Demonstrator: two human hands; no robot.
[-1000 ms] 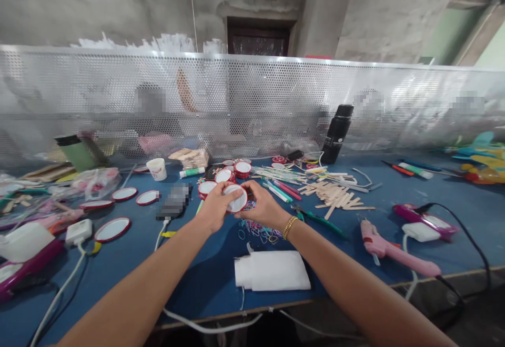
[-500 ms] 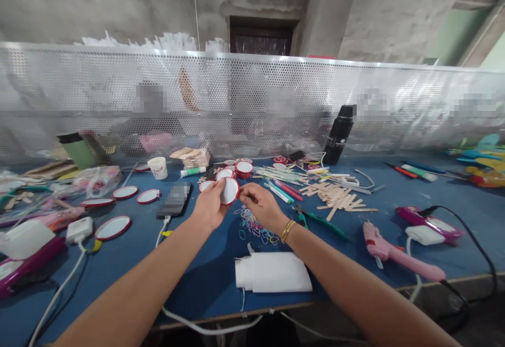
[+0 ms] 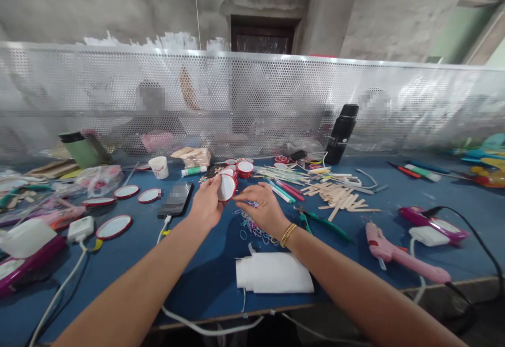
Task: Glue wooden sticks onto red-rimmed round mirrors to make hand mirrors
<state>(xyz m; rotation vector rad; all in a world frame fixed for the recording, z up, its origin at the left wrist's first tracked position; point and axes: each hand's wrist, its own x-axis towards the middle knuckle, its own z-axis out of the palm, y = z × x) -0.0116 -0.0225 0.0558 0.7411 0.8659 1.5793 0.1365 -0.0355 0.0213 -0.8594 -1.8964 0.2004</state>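
So the round red-rimmed lid [image 3: 226, 187] is a bit left of center in the frame, held up off the blue table [image 3: 213, 263] with its white face tilted toward the camera. The left hand [image 3: 208, 202] has it gripped by the left edge, thumb up against the face. The right hand [image 3: 258, 203] is right beside the other edge, fingers bent; honestly can't tell if they're touching the rim or pinching something tiny. Main risk imo: the lid's held from one side only, so a push on the right edge could twist it loose. If it dropped, it might land in the little rubber bands [image 3: 254, 226] below the right hand and scatter them. Also, swinging the left hand out carelessly could bump the lid pile [image 3: 245, 167] just behind, or the phone [image 3: 177, 200] to its left.
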